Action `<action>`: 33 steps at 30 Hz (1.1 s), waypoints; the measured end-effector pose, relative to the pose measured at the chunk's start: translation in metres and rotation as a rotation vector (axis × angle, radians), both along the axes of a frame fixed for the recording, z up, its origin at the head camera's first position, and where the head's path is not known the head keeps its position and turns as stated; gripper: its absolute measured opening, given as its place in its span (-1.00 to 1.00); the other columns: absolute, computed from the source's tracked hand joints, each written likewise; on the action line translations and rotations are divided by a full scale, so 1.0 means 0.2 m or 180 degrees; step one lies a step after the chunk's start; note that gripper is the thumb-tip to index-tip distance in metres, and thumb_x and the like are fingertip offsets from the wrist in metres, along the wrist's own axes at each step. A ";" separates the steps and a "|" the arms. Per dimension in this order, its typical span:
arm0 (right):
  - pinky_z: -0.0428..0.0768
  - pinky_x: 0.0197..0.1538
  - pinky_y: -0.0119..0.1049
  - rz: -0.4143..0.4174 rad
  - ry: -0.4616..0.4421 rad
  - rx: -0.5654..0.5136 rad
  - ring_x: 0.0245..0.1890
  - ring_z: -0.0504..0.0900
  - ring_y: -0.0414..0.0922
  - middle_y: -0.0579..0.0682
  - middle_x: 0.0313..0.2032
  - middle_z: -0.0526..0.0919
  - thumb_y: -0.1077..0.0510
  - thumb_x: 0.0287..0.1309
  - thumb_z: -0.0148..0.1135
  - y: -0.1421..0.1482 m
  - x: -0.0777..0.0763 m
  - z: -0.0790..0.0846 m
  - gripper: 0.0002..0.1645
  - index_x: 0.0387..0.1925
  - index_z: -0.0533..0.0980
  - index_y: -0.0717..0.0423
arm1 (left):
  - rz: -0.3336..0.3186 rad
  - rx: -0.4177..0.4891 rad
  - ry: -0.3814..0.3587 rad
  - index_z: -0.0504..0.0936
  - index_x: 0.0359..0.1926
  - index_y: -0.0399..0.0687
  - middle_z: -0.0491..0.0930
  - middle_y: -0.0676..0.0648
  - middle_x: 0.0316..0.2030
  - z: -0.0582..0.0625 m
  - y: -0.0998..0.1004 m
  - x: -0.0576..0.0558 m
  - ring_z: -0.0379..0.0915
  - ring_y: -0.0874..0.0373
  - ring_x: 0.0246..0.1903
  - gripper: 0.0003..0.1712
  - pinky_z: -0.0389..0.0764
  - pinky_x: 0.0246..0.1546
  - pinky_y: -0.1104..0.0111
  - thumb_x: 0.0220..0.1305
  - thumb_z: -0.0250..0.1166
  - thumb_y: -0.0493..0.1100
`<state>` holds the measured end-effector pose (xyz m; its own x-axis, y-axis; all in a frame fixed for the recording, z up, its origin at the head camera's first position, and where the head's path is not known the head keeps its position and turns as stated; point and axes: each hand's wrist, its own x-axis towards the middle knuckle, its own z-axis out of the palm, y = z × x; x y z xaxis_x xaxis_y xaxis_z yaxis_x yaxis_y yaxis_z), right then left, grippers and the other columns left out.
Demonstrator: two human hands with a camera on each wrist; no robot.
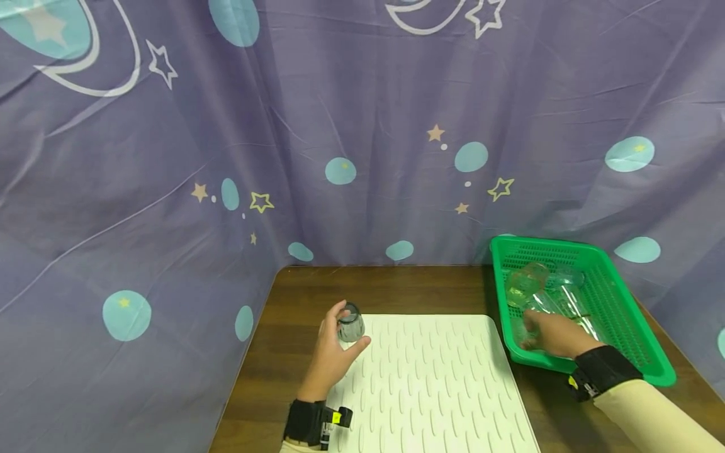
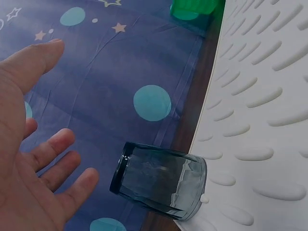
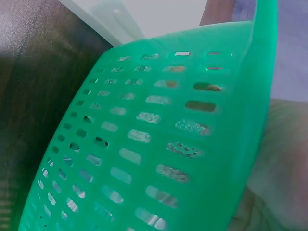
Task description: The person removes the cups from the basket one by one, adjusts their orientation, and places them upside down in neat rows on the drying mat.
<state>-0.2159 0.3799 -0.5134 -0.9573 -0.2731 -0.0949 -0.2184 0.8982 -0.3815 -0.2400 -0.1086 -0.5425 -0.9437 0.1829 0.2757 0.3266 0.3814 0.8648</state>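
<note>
A dark grey-blue glass tumbler point(image 1: 352, 326) stands at the far left corner of the white ridged mat point(image 1: 436, 390), its narrower, darker end up. My left hand point(image 1: 334, 352) is beside it with thumb and fingers spread. In the left wrist view, a gap separates these fingers from the tumbler point(image 2: 161, 183). My right hand point(image 1: 557, 333) reaches down into the near left part of the green basket point(image 1: 629, 302), among clear glasses point(image 1: 572, 302). Its fingertips are blurred, and the basket wall point(image 3: 144, 125) hides most of it in the right wrist view, so any hold is unclear.
A yellowish glass point(image 1: 523, 286) lies in the basket near its far left side. Brown wooden table point(image 1: 396, 286) surrounds the mat. A purple curtain point(image 1: 385, 126) with stars and dots hangs behind the table and along its left side.
</note>
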 end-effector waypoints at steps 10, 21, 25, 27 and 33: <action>0.44 -0.41 -0.16 -0.0005 0.0082 0.0080 -0.50 0.45 -0.16 -0.13 -0.47 0.49 0.08 0.02 0.61 -0.04 0.02 0.03 -0.54 -0.32 0.41 0.06 | -0.0029 0.0007 0.0064 0.16 0.55 0.21 0.43 -0.12 0.33 0.01 -0.01 0.01 0.29 -0.10 0.36 0.01 0.37 0.36 -0.13 0.22 0.52 0.17; 0.47 -0.12 0.18 0.0079 0.0686 0.0402 -0.58 0.39 -0.23 -0.25 -0.60 0.41 0.11 -0.12 0.67 -0.07 0.04 0.00 -0.50 -0.43 0.40 -0.03 | -0.0134 -0.0040 -0.0076 0.12 0.56 0.21 0.40 -0.14 0.36 0.02 0.00 0.04 0.26 -0.05 0.39 0.03 0.36 0.40 -0.07 0.24 0.50 0.18; 0.41 -0.12 0.09 0.0037 0.0794 0.0426 -0.59 0.33 -0.25 -0.26 -0.64 0.36 0.11 -0.12 0.67 -0.06 0.06 0.01 -0.50 -0.45 0.39 -0.05 | -0.0148 -0.0055 -0.0073 0.13 0.57 0.17 0.40 -0.14 0.36 0.03 0.02 0.04 0.28 -0.10 0.37 0.03 0.38 0.37 -0.09 0.24 0.50 0.18; 0.31 -0.17 -0.01 -0.0018 0.0875 0.0431 -0.58 0.29 -0.24 -0.26 -0.64 0.32 0.10 -0.11 0.66 -0.06 0.08 0.04 -0.50 -0.46 0.37 -0.04 | -0.0158 -0.0059 -0.0060 0.14 0.57 0.15 0.42 -0.15 0.35 0.03 0.02 0.04 0.30 -0.11 0.35 0.03 0.40 0.34 -0.11 0.23 0.51 0.18; 0.39 -0.14 0.06 -0.0404 0.1383 0.0106 -0.37 0.42 0.08 -0.16 -0.64 0.33 0.15 0.04 0.58 -0.08 0.10 0.18 -0.58 -0.34 0.41 0.07 | -0.0286 -0.0090 -0.0103 0.12 0.58 0.15 0.39 -0.14 0.36 0.03 0.05 0.03 0.29 -0.01 0.39 0.05 0.40 0.33 -0.12 0.24 0.49 0.21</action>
